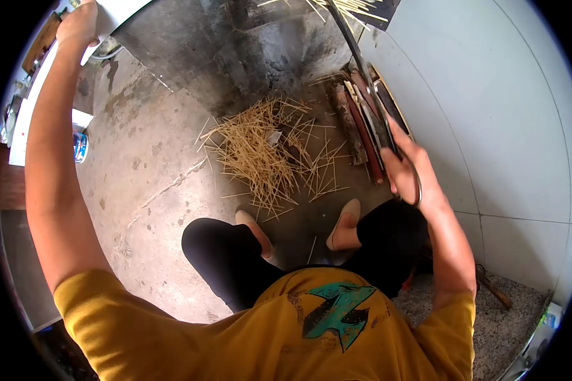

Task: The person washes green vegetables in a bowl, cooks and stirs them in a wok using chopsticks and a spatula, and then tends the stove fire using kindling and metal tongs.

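Observation:
My right hand (408, 164) is closed around the handles of long dark metal fire tongs (357, 54). A curved handle loop shows beside the palm, and the arms of the tongs reach up and away past the top edge of the view. Pieces of firewood (361, 127) lie stacked under the tongs, against the tiled wall. At the upper left, my left hand (78, 26) is curled at the edge of a white surface (117, 11); its fingertips are hidden. A loose heap of thin pale sticks (254, 152) is spread on the floor before my feet.
More thin sticks (353, 7) lie at the top, beside a dark, soot-stained stove side (235, 54). A white tiled wall (483, 108) bounds the right. A blue-and-white tub (80, 147) stands at the left. A wooden-handled tool (494, 289) lies low on the right.

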Motion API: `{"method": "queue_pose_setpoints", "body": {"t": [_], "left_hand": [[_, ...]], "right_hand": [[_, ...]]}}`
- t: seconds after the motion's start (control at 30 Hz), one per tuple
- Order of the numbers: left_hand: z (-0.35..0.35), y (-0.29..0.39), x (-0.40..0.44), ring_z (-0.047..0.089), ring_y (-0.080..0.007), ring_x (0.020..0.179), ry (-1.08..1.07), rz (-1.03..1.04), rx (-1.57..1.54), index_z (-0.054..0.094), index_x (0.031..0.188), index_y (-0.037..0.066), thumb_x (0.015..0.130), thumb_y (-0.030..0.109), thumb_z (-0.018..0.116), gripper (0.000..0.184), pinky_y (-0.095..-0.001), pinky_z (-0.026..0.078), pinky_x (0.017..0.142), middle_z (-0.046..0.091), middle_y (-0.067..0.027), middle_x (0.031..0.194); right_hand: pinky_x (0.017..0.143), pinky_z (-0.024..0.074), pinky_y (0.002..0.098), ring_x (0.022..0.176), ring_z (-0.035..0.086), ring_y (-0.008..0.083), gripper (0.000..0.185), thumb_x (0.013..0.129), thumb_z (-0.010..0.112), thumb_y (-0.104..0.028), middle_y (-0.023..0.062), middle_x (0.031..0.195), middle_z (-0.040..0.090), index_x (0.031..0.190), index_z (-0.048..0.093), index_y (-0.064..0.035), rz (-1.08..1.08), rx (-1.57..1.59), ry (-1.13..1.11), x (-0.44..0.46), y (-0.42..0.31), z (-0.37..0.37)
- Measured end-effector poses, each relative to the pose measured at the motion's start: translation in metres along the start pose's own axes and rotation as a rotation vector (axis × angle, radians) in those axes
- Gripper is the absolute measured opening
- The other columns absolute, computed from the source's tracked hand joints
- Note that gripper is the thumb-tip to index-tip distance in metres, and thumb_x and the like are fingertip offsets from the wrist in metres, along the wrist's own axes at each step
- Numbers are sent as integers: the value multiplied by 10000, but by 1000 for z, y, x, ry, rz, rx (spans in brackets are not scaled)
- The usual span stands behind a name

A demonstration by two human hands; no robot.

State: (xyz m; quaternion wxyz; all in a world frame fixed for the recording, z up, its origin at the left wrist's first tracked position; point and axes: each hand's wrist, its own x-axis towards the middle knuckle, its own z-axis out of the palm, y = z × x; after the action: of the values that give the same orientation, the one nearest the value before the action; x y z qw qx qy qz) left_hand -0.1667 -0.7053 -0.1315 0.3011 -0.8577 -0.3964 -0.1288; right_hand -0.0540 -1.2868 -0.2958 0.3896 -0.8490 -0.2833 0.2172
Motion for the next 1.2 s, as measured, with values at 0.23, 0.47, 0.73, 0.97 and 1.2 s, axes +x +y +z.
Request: {"method": "queue_pose_setpoints", "body": {"t": [0.23, 0.47, 0.73, 0.97, 1.2], "left_hand": [[8, -12, 6, 614, -399, 974, 49, 171, 196, 347, 1143, 47, 693, 2, 714, 582, -479, 489, 822, 621, -232, 1038], [-16, 9, -3, 595, -348, 1046, 17, 136, 295, 495, 1146, 57, 639, 183, 756, 584, -416, 498, 872, 599, -182, 1152], [-59, 44, -44, 663, -272, 973, 34, 113, 542, 688, 994, 27, 648, 502, 766, 592, -400, 544, 816, 671, -159, 1047], [-48, 24, -12, 673, -264, 930, -99, 249, 675, 681, 955, 19, 785, 403, 648, 421, -378, 552, 787, 680, -135, 1003], [-54, 32, -21, 667, -263, 936, -85, 275, 747, 677, 970, 25, 794, 399, 631, 416, -372, 552, 772, 672, -131, 1021]], "right_hand": [[484, 464, 330, 449, 560, 205, 498, 895, 484, -107, 176, 767, 623, 1377, 387, -21, -83, -82, -25, 86, -32, 10], [582, 540, 367, 572, 639, 237, 595, 824, 505, -90, 186, 674, 627, 1386, 345, 21, -136, -76, -118, 174, -69, 24], [325, 393, 296, 448, 580, 214, 197, 862, 498, -82, 121, 640, 581, 1018, 530, 34, -123, 154, -109, 297, -105, 57], [669, 556, 445, 882, 641, 352, 887, 791, 478, 50, 302, 1096, 551, 1457, -23, -256, -28, 561, -504, 346, -107, 42], [915, 467, 546, 1182, 465, 467, 1055, 688, 458, 135, 404, 1364, 273, 1466, -135, -262, 28, 930, -782, 305, -99, 13]]}}
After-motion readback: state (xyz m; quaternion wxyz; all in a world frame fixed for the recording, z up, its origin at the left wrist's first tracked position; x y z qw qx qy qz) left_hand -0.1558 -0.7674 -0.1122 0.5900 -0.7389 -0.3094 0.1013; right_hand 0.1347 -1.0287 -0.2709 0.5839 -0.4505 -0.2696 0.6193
